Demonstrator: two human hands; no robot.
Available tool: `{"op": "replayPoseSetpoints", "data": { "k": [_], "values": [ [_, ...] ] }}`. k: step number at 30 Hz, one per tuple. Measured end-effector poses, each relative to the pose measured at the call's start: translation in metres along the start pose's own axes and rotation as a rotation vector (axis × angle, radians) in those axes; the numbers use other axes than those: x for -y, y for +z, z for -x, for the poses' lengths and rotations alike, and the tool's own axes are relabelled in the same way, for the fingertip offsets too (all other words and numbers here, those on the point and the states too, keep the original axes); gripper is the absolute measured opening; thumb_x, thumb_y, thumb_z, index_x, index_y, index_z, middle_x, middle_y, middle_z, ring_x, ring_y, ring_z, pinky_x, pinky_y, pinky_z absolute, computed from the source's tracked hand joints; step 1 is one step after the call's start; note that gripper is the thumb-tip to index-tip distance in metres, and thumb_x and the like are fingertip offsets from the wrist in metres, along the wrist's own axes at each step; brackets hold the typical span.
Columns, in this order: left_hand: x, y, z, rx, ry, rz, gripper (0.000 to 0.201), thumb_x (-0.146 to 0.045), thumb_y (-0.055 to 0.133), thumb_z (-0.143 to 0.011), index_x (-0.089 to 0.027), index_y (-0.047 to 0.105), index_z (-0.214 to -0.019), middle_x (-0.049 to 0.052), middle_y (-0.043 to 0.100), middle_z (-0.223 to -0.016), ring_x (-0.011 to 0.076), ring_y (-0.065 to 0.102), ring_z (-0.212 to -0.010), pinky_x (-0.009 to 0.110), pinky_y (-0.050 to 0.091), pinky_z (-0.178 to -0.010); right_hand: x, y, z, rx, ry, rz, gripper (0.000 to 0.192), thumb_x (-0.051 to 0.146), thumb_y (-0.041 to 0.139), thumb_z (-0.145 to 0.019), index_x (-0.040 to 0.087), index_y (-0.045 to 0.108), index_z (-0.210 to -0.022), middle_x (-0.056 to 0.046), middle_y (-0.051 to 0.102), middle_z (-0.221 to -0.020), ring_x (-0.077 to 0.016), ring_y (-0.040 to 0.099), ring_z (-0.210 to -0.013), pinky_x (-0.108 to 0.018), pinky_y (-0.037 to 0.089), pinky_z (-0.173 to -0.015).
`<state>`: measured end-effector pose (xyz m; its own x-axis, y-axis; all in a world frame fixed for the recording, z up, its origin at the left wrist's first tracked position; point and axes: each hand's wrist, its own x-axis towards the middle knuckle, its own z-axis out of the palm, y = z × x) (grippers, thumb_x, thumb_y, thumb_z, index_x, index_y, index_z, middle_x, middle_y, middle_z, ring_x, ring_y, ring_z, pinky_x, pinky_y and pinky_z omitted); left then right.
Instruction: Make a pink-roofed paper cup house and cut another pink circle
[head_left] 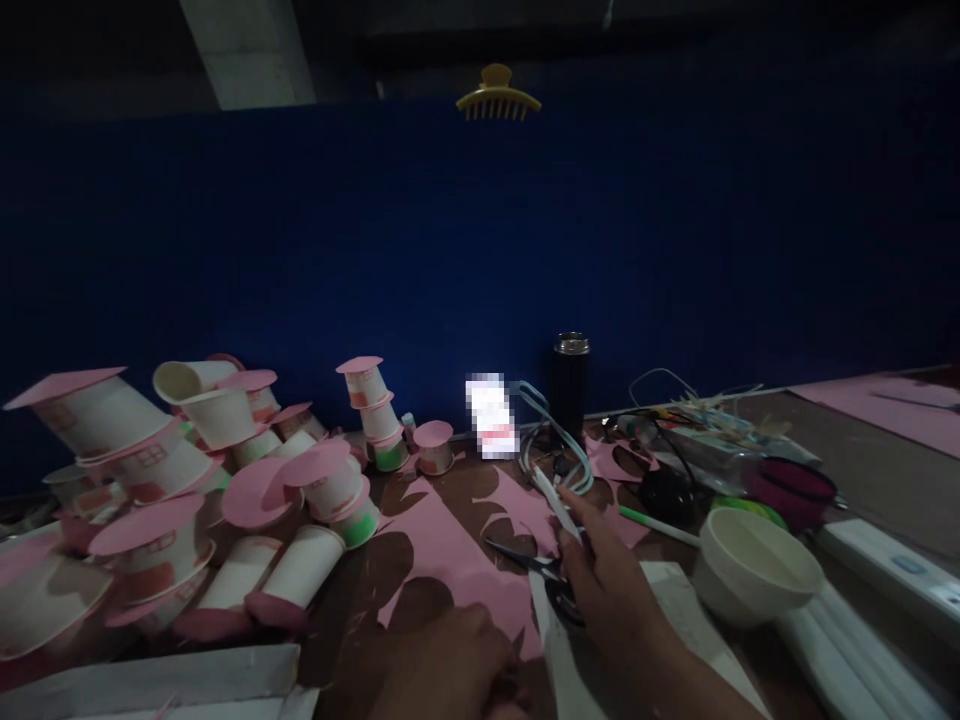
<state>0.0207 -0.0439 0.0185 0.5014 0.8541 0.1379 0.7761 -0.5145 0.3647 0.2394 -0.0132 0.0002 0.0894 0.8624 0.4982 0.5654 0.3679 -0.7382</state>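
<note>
My right hand (606,565) is closed round a slim white pen-like stick (553,498), tilted with its tip up and away from me. Below that hand lies a pair of dark-handled scissors (561,590), partly hidden by my fingers, with the blades toward the left. My left hand (454,660) is at the bottom middle with its fingers curled in, and whatever it may hold is hidden. Just beyond it lies a pink paper sheet (450,555) with round pieces cut out. White paper (667,590) lies under my right forearm.
Paper cups with pink discs (161,465) crowd the left, some stacked in a small tower (377,418). A lit phone (492,418), a cable (581,460) and a dark flask (570,385) stand at the back. A white bowl (754,570) sits right.
</note>
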Motion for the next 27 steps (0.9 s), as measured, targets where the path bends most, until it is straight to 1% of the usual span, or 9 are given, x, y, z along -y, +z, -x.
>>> {"op": "replayPoseSetpoints", "data": {
  "k": [3,6,9,12,15,17,20,22,27],
  "values": [
    [0.000,0.018,0.005,-0.053,0.046,-0.083,0.020,-0.035,0.060,-0.079,-0.024,0.061,-0.062,0.002,0.061,-0.071,0.0206,0.059,-0.077,0.032,0.044,-0.069,0.001,-0.001,-0.001,0.056,-0.004,0.023,0.039,0.027,0.039,-0.094,0.019,0.051,-0.130,-0.013,0.062,-0.126,-0.0266,0.057,-0.117,-0.042,0.046,-0.099],
    [0.006,0.028,-0.001,-0.093,0.125,-0.091,0.016,-0.028,0.056,-0.083,-0.024,0.061,-0.068,0.002,0.063,-0.075,0.0189,0.061,-0.078,0.029,0.047,-0.069,0.004,-0.004,-0.002,0.085,-0.006,0.005,0.037,0.031,0.041,-0.094,0.019,0.056,-0.125,-0.012,0.065,-0.121,-0.0260,0.060,-0.112,-0.039,0.047,-0.096],
    [0.017,0.024,-0.009,-0.111,0.163,-0.064,0.008,-0.022,0.056,-0.084,-0.025,0.062,-0.080,0.000,0.068,-0.081,0.0161,0.063,-0.078,0.026,0.049,-0.071,0.013,-0.009,-0.001,0.186,0.030,-0.080,0.032,0.035,0.045,-0.094,0.020,0.063,-0.116,-0.010,0.070,-0.111,-0.0237,0.065,-0.101,-0.033,0.050,-0.088],
    [0.032,0.010,-0.013,-0.209,0.098,0.033,0.011,-0.022,0.051,-0.089,-0.024,0.062,-0.091,0.000,0.070,-0.088,0.0149,0.065,-0.081,0.023,0.051,-0.074,0.025,-0.013,-0.001,0.305,0.042,-0.171,0.029,0.037,0.047,-0.092,0.022,0.068,-0.106,-0.007,0.073,-0.101,-0.0213,0.067,-0.091,-0.028,0.051,-0.080],
    [0.044,0.003,-0.014,-0.338,0.026,0.118,0.015,-0.025,0.050,-0.091,-0.024,0.062,-0.098,0.001,0.072,-0.093,0.0138,0.067,-0.084,0.020,0.053,-0.074,0.036,-0.014,0.001,0.344,0.077,-0.133,0.024,0.036,0.051,-0.088,0.021,0.069,-0.093,-0.002,0.073,-0.082,-0.0186,0.066,-0.076,-0.024,0.050,-0.070],
    [0.048,0.004,-0.015,-0.371,0.069,0.139,0.018,-0.025,0.051,-0.091,-0.025,0.063,-0.105,0.002,0.072,-0.097,0.0133,0.068,-0.088,0.019,0.053,-0.078,0.038,-0.012,0.002,0.363,0.104,-0.081,0.019,0.032,0.054,-0.084,0.020,0.069,-0.087,0.000,0.072,-0.073,-0.0167,0.064,-0.069,-0.022,0.048,-0.064],
    [0.050,0.009,-0.017,-0.382,0.146,0.144,0.021,-0.022,0.053,-0.090,-0.025,0.063,-0.108,0.002,0.071,-0.099,0.0125,0.067,-0.090,0.018,0.053,-0.081,0.038,-0.011,0.003,0.425,0.101,-0.035,0.015,0.028,0.056,-0.082,0.022,0.069,-0.086,0.001,0.073,-0.076,-0.0161,0.065,-0.070,-0.021,0.046,-0.063],
    [0.049,0.010,-0.019,-0.394,0.131,0.155,0.020,-0.021,0.053,-0.090,-0.024,0.064,-0.106,0.002,0.071,-0.097,0.0121,0.067,-0.089,0.018,0.053,-0.080,0.037,-0.011,0.003,0.463,0.089,-0.017,0.016,0.030,0.056,-0.084,0.023,0.070,-0.086,0.000,0.075,-0.081,-0.0167,0.067,-0.073,-0.021,0.046,-0.064],
    [0.043,0.007,-0.019,-0.376,0.136,0.160,0.017,-0.019,0.054,-0.089,-0.023,0.065,-0.101,0.003,0.070,-0.096,0.0140,0.066,-0.088,0.021,0.054,-0.079,0.040,-0.014,0.002,0.489,0.096,0.031,0.016,0.030,0.055,-0.085,0.024,0.070,-0.087,0.000,0.075,-0.080,-0.0169,0.068,-0.072,-0.022,0.045,-0.063]
  ]
}}
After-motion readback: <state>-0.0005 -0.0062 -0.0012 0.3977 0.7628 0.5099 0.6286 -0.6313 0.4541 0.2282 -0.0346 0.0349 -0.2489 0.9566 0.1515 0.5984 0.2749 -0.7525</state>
